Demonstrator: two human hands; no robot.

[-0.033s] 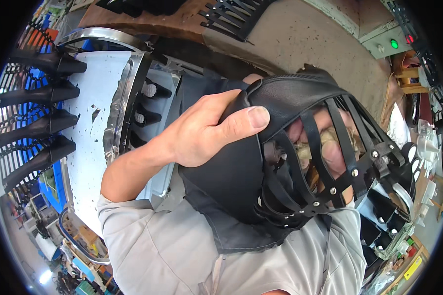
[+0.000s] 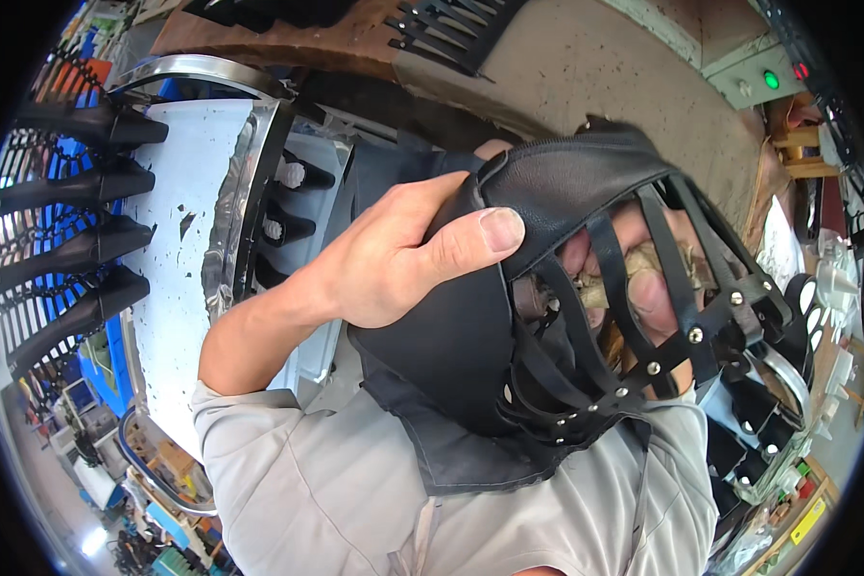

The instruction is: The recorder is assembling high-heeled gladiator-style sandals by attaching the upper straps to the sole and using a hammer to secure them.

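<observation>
My left hand grips a black leather boot upper with open strapwork and silver rivets. Its thumb lies on top, while the other fingers are hidden behind the leather. A zip-like seam edge runs along the upper's top. Through the gaps between straps, my right hand shows inside or behind the upper. Its fingers and thumb close on a crumpled beige cloth-like wad, partly covered by the straps. A loose black lining flap hangs from the upper against my shirt.
Black pointed strappy boots rest along a white board at left, beside a metal rim. A slatted black strap piece lies on the worn brown table. A control box with a green light stands upper right.
The riveted strap end has shifted very slightly to the right. Both hands keep their hold.
</observation>
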